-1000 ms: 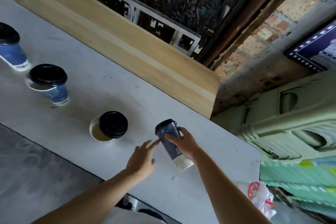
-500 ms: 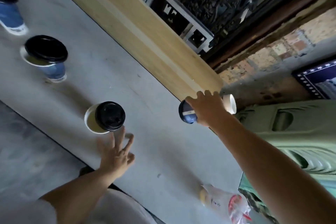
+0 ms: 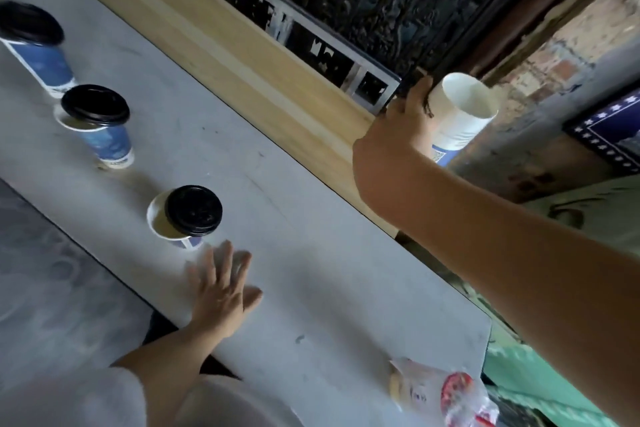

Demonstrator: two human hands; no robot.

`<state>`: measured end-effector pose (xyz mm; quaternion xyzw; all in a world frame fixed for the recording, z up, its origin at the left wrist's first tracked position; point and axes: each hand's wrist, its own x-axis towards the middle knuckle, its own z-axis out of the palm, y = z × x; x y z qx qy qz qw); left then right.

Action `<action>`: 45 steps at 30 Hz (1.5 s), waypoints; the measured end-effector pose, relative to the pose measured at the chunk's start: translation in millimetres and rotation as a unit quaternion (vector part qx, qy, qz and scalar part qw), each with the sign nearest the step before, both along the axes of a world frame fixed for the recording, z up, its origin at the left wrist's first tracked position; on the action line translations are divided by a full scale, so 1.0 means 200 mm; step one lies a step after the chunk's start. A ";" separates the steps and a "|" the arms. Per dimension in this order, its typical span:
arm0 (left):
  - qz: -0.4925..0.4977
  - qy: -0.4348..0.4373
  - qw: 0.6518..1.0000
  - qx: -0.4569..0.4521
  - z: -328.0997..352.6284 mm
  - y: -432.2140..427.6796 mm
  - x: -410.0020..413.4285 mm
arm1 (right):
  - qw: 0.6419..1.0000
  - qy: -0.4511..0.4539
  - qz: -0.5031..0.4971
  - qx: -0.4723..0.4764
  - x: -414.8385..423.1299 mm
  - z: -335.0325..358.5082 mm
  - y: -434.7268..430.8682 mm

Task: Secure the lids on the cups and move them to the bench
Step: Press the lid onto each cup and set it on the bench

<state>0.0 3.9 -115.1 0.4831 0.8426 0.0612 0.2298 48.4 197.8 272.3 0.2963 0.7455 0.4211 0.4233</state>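
Our right hand [image 3: 391, 139] grips a paper cup [image 3: 460, 114] past the wooden bench's [image 3: 242, 55] end; left hand [image 3: 221, 291] splayed, empty, near three loosely-lidded cups [image 3: 183, 215] along the table's [image 3: 329, 288] edge.

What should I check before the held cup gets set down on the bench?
1. Right hand grip on held cup: ok.
2. Held cup upright: not ok, tilted, base showing.
3. Held cup's lid sealed: cannot tell, hidden behind the hand.
4. Landing spot on bench: ok, bare wood beside the hand.
5. Left hand free: ok, open over the table.
6. Nearest table cup sealed: not ok, black lid sits off-centre, rim exposed.
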 end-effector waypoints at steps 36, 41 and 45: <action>0.043 0.033 0.998 0.045 -0.02 0.02 0.04 | 0.992 0.028 -0.025 -0.119 0.04 0.06 -0.13; 0.058 0.053 0.995 0.069 -0.02 0.02 0.05 | 0.913 0.094 -0.193 -0.348 0.07 0.02 -0.07; 0.087 0.082 0.989 0.086 -0.05 0.02 0.08 | 0.649 0.287 -0.549 -0.442 0.16 -0.17 0.01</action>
